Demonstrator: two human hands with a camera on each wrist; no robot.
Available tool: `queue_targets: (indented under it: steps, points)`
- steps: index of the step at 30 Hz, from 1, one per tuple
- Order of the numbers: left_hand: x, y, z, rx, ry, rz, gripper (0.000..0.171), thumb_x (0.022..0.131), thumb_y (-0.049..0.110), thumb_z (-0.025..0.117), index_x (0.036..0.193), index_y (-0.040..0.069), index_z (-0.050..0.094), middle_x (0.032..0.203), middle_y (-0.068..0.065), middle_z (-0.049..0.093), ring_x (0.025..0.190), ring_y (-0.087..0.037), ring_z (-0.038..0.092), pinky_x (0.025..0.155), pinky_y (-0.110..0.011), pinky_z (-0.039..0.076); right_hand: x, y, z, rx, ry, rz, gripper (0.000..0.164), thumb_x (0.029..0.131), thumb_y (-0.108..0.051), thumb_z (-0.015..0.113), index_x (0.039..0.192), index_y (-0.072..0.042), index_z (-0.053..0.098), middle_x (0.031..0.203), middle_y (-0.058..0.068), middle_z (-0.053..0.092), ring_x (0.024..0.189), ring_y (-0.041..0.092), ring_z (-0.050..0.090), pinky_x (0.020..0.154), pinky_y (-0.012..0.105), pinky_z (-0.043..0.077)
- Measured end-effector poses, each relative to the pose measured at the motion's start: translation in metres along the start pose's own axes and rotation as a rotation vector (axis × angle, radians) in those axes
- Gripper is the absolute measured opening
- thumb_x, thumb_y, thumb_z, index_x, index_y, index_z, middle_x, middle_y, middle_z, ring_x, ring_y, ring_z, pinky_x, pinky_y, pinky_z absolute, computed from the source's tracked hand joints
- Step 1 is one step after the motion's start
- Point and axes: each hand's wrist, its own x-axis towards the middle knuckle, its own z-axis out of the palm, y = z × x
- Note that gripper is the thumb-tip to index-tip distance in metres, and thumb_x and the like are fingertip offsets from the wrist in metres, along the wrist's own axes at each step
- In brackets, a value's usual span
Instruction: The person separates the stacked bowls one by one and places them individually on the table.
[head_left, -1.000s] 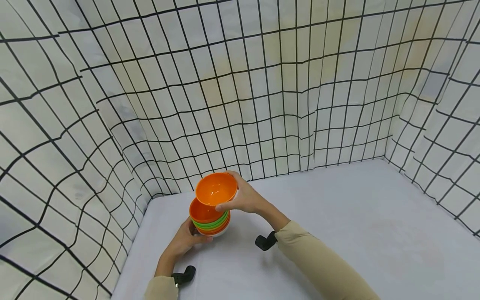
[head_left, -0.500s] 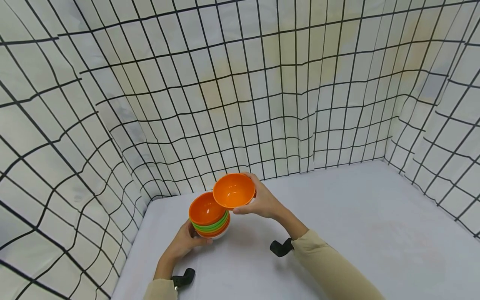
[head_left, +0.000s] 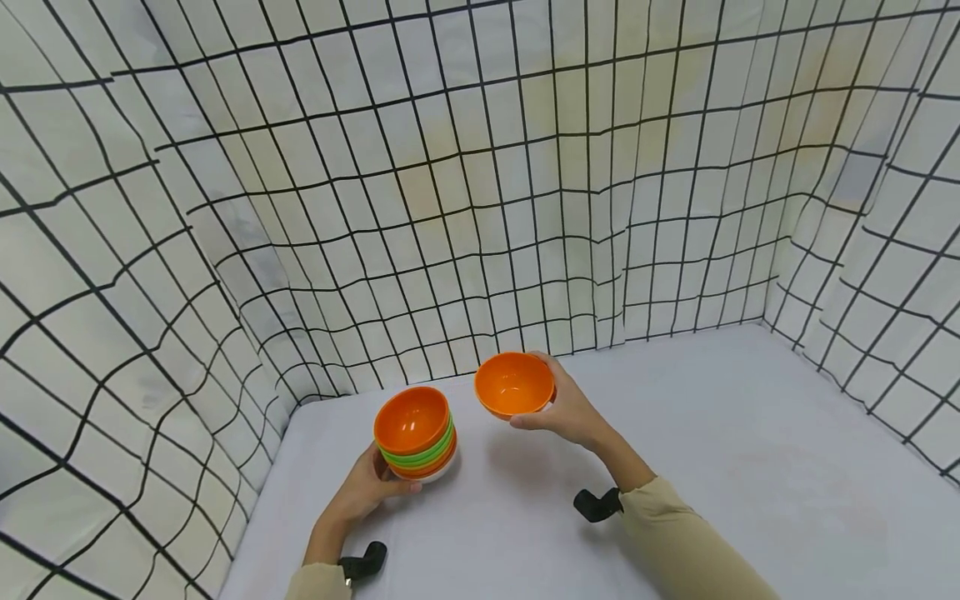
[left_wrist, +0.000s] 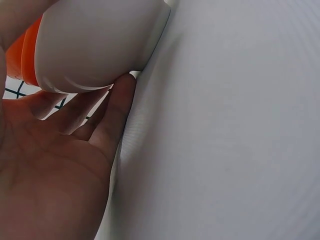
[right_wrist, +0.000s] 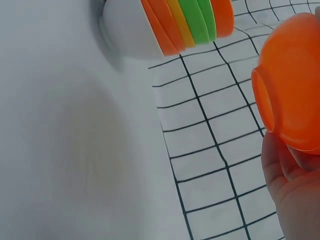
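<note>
An orange bowl (head_left: 513,385) is held up off the table by my right hand (head_left: 570,407), thumb at the near side of its rim and fingers at the far side. In the right wrist view the bowl (right_wrist: 292,85) shows its outside and foot ring. To its left stands a stack of nested bowls (head_left: 414,433), orange on top, then green, yellow and orange, with white at the bottom. My left hand (head_left: 362,490) grips the stack low on its left side. In the left wrist view the fingers reach round the white bottom bowl (left_wrist: 100,45), near the table.
A white cloth covers the table (head_left: 712,433). White curtains with a black grid (head_left: 450,208) close in the back and both sides, with the back one just behind the bowls. Black wrist mounts (head_left: 597,505) stick out from both forearms.
My right hand has carried the orange bowl rightward, from over the stack to a spot apart from it. The left hand and the stack have stayed nearly still.
</note>
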Motion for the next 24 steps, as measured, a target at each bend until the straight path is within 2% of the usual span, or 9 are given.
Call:
queue_targets:
  steps: [4,12,15,18,21,24]
  points:
    - [-0.001,0.000,-0.001,-0.010,0.001,-0.002,0.091,0.075,0.016,0.092,0.150,0.021,0.040,0.149,-0.004,0.055,0.128,0.001,0.052,0.127,-0.054,0.027,-0.002,0.006,-0.010,0.001,0.022,0.014,0.097,0.074,-0.024,0.093,0.153,-0.023,0.035,0.149,0.004,0.049,0.131,0.032,0.050,0.103,0.045,0.057]
    - [-0.001,-0.003,-0.002,-0.019,-0.001,-0.007,0.091,0.075,0.018,0.092,0.150,0.022,0.040,0.149,-0.003,0.056,0.126,0.007,0.052,0.127,-0.053,0.027,-0.003,0.014,-0.025,0.003,0.063,0.037,0.102,0.075,-0.025,0.092,0.156,-0.022,0.030,0.151,0.006,0.045,0.133,0.034,0.049,0.104,0.047,0.056]
    - [-0.001,-0.004,-0.002,-0.032,-0.005,-0.007,0.090,0.075,0.016,0.092,0.149,0.022,0.041,0.148,-0.003,0.056,0.128,0.003,0.052,0.128,-0.053,0.026,-0.004,0.017,-0.031,-0.008,0.071,0.031,0.104,0.076,-0.024,0.091,0.158,-0.021,0.026,0.153,0.007,0.043,0.134,0.035,0.047,0.106,0.049,0.055]
    - [-0.001,-0.004,-0.002,-0.038,-0.006,-0.011,0.090,0.075,0.015,0.092,0.149,0.022,0.041,0.148,-0.002,0.056,0.135,-0.007,0.051,0.128,-0.053,0.025,-0.004,0.020,-0.037,-0.023,0.079,0.021,0.107,0.077,-0.023,0.091,0.160,-0.020,0.023,0.156,0.009,0.040,0.136,0.036,0.045,0.107,0.051,0.054]
    - [-0.002,-0.002,-0.001,-0.037,-0.001,-0.024,0.091,0.074,0.015,0.092,0.149,0.022,0.041,0.148,-0.002,0.056,0.140,-0.018,0.049,0.128,-0.052,0.026,-0.005,0.021,-0.045,-0.036,0.093,0.037,0.109,0.077,-0.024,0.091,0.161,-0.022,0.021,0.157,0.009,0.038,0.137,0.036,0.044,0.109,0.053,0.052]
    - [-0.002,-0.001,0.000,-0.038,0.004,-0.042,0.092,0.073,0.014,0.093,0.149,0.023,0.041,0.148,-0.002,0.056,0.142,-0.023,0.048,0.128,-0.051,0.027,-0.007,0.023,-0.053,-0.052,0.112,0.059,0.109,0.077,-0.024,0.091,0.161,-0.022,0.022,0.158,0.011,0.037,0.138,0.036,0.043,0.109,0.055,0.051]
